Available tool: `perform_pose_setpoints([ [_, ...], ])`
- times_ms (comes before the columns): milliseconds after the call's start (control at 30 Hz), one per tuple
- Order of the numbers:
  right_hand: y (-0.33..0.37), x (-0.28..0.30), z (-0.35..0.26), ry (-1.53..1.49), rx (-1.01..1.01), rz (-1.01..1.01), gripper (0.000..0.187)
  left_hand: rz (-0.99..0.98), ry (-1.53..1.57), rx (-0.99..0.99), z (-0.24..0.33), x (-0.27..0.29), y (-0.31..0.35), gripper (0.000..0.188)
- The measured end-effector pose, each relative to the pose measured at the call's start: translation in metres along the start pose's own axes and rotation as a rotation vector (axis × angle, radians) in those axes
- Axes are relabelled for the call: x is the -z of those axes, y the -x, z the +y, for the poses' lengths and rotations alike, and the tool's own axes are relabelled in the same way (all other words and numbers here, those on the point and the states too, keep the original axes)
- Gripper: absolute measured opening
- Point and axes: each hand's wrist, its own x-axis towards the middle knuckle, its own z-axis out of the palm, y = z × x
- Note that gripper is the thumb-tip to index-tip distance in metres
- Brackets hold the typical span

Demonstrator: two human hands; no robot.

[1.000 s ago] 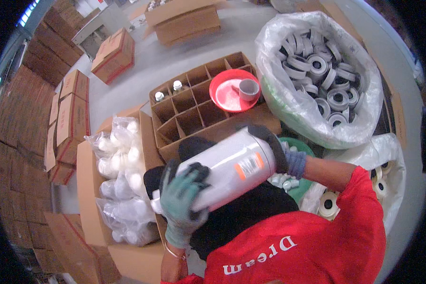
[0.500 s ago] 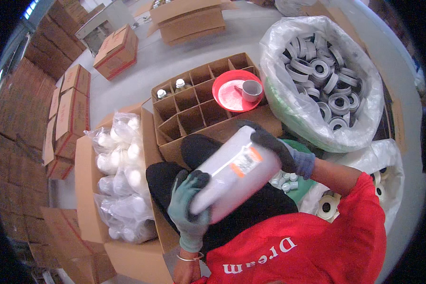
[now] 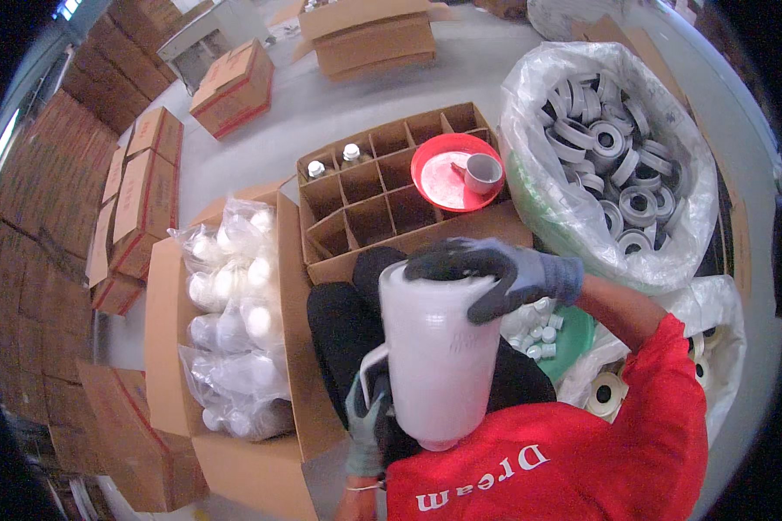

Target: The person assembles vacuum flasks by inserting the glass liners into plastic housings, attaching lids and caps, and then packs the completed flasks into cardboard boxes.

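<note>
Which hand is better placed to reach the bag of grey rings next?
Likely the right hand: it grips the white container near its top, nearer the bag. The left hand is lower, by the handle.

R hand [image 3: 506, 271] up high, palm dn, thumb spread; R forearm [image 3: 624, 314] in fm rt. L hand [image 3: 367, 430] lower, fingers partly hidden.

Head view, taken from the left of two wide fisheye cameras worn side by side on my head. It faces downward, upright and unmirrored: my right hand [image 3: 517, 273] and left hand [image 3: 367, 427] lie close beneath; the partitioned carton [image 3: 487, 227], farther forward; stacked cartons [image 3: 35, 217], along the left rim.
</note>
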Motion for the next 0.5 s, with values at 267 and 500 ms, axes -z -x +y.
perform_pose_setpoints([
  [267,-0.069,-0.005,0.074,0.089,0.339,-0.108,0.068,-0.204,-0.204,0.07,0.041,0.051,-0.004,0.039],
  [500,-0.005,0.128,0.249,1.247,-0.488,0.571,0.056,0.066,0.403,-0.402,-0.005,0.064,-0.032,0.045],
])
